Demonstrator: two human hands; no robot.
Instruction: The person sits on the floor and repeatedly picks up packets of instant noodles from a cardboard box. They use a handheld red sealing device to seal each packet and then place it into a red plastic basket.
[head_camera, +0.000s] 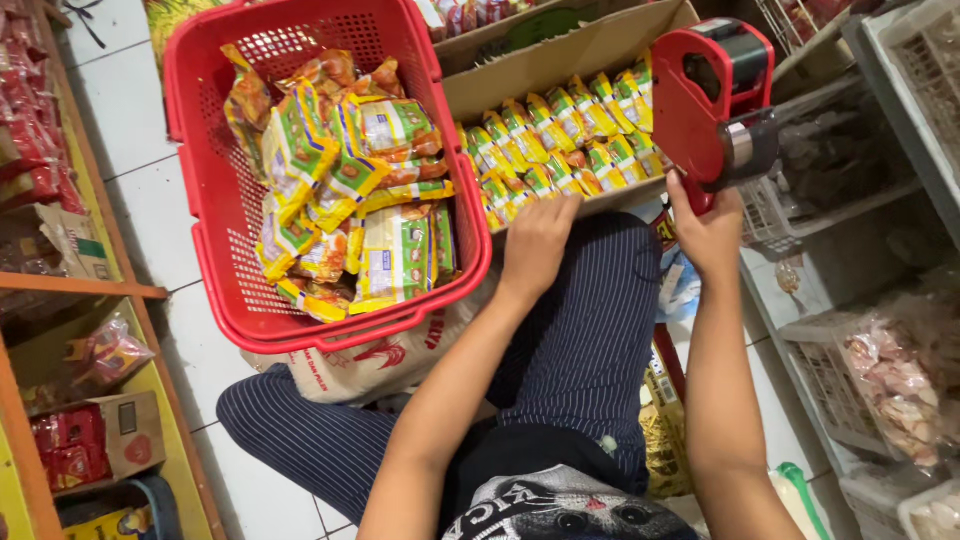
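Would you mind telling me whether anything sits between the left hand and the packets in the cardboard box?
Nothing visible does. The left hand already rests on the near edge of the cardboard box, touching the front packets.

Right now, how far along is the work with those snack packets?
Many packets lie loose in the red basket, which looks like the finished pile, though I can't see labels. In hand: the right hand grips a red price gun, and the left hand rests on the cardboard box. Left: rows of packets standing in the box.
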